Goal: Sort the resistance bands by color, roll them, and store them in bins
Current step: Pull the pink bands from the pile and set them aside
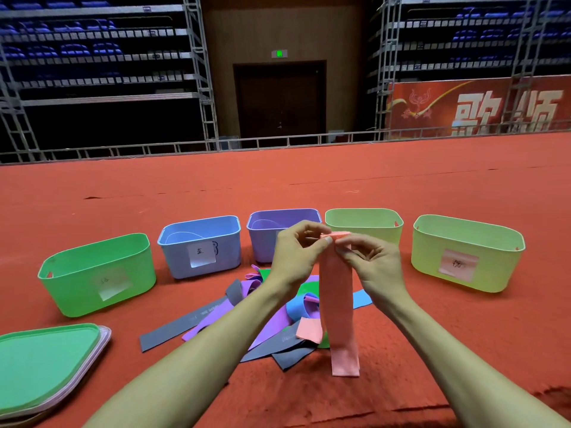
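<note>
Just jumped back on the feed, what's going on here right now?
A person pinches the top end of a pink resistance band with the left hand and right hand, letting it hang, apparently about to roll it. A mixed pile of bands lies on the red carpet beneath. Behind stand a green bin, blue bin, purple bin and two yellow-green bins, all open; stacked lids lie at the left.

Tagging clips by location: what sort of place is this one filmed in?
Probably an indoor sports arena or hall: tiers of blue seats on metal framing, a wide red carpeted floor, a large red banner, and a green exit sign over a dark door.
</note>
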Motion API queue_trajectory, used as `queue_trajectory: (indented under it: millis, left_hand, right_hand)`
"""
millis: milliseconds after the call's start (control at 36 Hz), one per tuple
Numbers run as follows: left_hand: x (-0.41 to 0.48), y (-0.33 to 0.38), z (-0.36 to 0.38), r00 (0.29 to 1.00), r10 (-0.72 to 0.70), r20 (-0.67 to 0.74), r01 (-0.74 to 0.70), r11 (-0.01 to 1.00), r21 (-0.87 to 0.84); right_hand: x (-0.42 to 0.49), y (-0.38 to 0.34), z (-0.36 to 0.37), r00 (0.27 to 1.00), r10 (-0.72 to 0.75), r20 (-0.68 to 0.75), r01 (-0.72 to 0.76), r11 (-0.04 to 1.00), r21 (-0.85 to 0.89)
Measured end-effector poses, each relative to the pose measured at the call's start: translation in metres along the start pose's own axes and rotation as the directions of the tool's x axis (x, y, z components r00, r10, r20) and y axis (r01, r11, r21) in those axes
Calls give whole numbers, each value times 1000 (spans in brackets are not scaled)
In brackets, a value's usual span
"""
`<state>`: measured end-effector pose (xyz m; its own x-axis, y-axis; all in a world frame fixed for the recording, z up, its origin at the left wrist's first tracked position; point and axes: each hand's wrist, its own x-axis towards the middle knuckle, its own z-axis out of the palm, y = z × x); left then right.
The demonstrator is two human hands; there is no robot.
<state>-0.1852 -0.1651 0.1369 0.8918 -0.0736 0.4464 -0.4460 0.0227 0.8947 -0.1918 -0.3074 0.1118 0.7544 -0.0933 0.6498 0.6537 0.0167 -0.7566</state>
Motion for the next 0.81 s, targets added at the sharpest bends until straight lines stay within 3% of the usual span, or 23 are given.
queue_trajectory:
  millis: [167, 417, 806]
  left_hand:
    - [2, 2, -1, 1000, 8, 27, -8, 1000, -12]
    - [-21, -45, -2, 952, 8, 305, -44, 993, 112]
    - [-72, -108, 22, 934, -83, 347, 33, 988, 148]
  right_hand:
    - [5, -8, -6, 999, 3, 50, -2, 1000, -20]
    - [23, -11, -12, 996, -87, -11, 83, 980, -181]
    - [41, -8, -40, 975, -196, -102, 146, 917, -372]
